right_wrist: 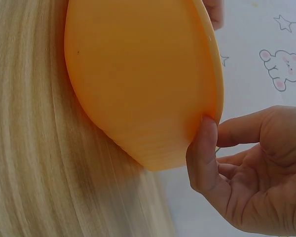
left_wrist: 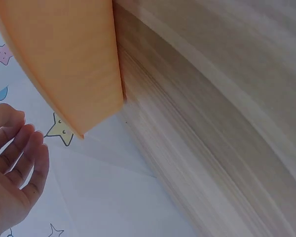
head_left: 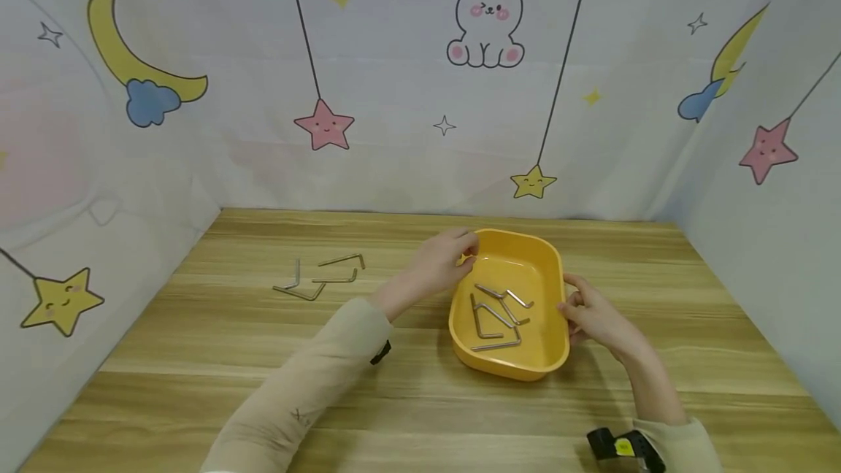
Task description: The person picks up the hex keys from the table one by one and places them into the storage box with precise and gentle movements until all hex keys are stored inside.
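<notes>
A yellow plastic tray [head_left: 525, 268] with rounded corners stands on the table, right of centre in the head view. Several L-shaped hex keys [head_left: 497, 347] lie loose on its floor, silver in colour. My right hand [head_left: 594, 312] pinches the tray's right rim between thumb and fingers, as the right wrist view of the hand [right_wrist: 251, 168] also shows. At the far left rim is my left hand [head_left: 442, 261], fingers loosely curled and holding nothing. In the left wrist view that hand [left_wrist: 15, 168] appears beside the tray wall [left_wrist: 69, 59], with a gap between them.
Left of the tray, several more hex keys [head_left: 335, 281] lie in a loose group on the wood-grain table [head_left: 197, 356], most of them brass-toned. White cloth walls [head_left: 407, 174] with printed stars, moons and a rabbit close off the back and both sides.
</notes>
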The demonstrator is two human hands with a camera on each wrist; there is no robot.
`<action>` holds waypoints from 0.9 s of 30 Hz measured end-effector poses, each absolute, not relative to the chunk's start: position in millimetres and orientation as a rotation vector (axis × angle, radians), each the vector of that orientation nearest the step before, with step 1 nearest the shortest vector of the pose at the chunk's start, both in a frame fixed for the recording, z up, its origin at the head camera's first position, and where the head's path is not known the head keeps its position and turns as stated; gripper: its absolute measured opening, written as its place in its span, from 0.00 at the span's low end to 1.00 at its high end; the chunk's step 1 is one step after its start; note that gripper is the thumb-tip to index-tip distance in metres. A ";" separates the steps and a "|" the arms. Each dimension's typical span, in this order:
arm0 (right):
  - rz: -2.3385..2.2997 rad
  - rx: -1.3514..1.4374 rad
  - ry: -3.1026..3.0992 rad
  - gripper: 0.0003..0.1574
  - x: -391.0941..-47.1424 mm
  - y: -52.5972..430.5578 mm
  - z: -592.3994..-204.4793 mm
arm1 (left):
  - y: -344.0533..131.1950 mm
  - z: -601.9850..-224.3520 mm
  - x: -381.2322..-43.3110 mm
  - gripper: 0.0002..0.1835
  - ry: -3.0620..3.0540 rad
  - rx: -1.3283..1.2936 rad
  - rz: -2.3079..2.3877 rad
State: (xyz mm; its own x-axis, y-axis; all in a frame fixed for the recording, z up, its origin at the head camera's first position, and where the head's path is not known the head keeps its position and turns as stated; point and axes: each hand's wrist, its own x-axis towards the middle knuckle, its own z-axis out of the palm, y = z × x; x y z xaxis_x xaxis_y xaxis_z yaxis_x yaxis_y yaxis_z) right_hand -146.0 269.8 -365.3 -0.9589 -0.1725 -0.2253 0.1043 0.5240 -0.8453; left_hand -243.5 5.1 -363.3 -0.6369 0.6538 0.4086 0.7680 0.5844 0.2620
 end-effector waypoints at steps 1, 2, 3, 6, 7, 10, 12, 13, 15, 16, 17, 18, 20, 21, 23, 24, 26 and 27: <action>-1.406 -0.057 2.486 0.41 -145.7 270.1 -365.6 | 3.4 -363.7 -242.4 0.02 -2.544 -1.163 -0.620; -1.406 -0.059 2.487 0.41 -145.5 270.5 -365.9 | 2.0 -364.2 -241.4 0.02 -2.542 -1.158 -0.628; -1.407 -0.059 2.487 0.41 -145.3 270.8 -366.2 | 0.6 -364.9 -240.4 0.03 -2.537 -1.155 -0.635; -1.404 -0.060 2.488 0.41 -145.1 271.5 -367.2 | -4.3 -367.5 -237.1 0.03 -2.534 -1.126 -0.646; -1.404 -0.060 2.488 0.41 -145.2 271.6 -367.4 | -5.9 -368.4 -236.3 0.03 -2.533 -1.113 -0.650; -1.401 -0.063 2.493 0.41 -145.8 271.9 -367.4 | -11.7 -370.8 -233.2 0.04 -2.543 -1.068 -0.658; -1.403 -0.064 2.494 0.41 -146.2 272.1 -366.9 | -15.9 -371.8 -231.5 0.04 -2.546 -1.055 -0.669; -1.404 -0.066 2.495 0.41 -146.4 272.1 -366.6 | -18.3 -372.3 -230.5 0.04 -2.546 -1.051 -0.669; -1.404 -0.066 2.497 0.40 -146.8 272.0 -366.1 | -23.3 -373.1 -228.6 0.05 -2.554 -1.044 -0.670; -1.404 -0.066 2.497 0.41 -146.9 271.8 -365.9 | -25.8 -373.5 -227.7 0.05 -2.556 -1.042 -0.670; -1.403 -0.066 2.498 0.41 -146.9 271.6 -365.7 | -28.3 -373.8 -226.6 0.05 -2.559 -1.040 -0.671; -1.403 -0.066 2.498 0.41 -147.0 271.4 -365.5 | -30.9 -374.2 -225.5 0.05 -2.565 -1.034 -0.668; -1.402 -0.067 2.499 0.40 -146.9 270.6 -365.0 | -35.8 -374.8 -223.0 0.05 -2.575 -1.025 -0.660; -1.403 -0.067 2.497 0.40 -146.8 270.3 -364.8 | -38.1 -375.3 -221.8 0.06 -2.576 -1.023 -0.652; -1.403 -0.068 2.496 0.40 -146.4 269.9 -364.3 | -42.6 -376.1 -219.2 0.06 -2.579 -1.025 -0.641; -1.403 -0.068 2.496 0.40 -146.3 269.7 -364.1 | -44.8 -376.7 -217.9 0.06 -2.582 -1.026 -0.635; -1.401 -0.070 2.495 0.40 -146.1 269.7 -364.0 | -48.9 -377.8 -215.2 0.06 -2.590 -1.029 -0.627; -1.400 -0.068 2.495 0.40 -146.1 269.6 -364.1 | -50.9 -378.2 -213.9 0.06 -2.596 -1.029 -0.623</action>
State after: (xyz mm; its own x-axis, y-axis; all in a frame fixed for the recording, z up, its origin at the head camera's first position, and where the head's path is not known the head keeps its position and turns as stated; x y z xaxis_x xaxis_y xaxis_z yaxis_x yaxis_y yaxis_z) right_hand -146.1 269.6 -364.1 -0.9600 -0.1757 -0.2181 0.0947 0.5293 -0.8431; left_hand -213.9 -50.9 -378.2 -0.7073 0.5800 0.4042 0.7002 0.6533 0.2878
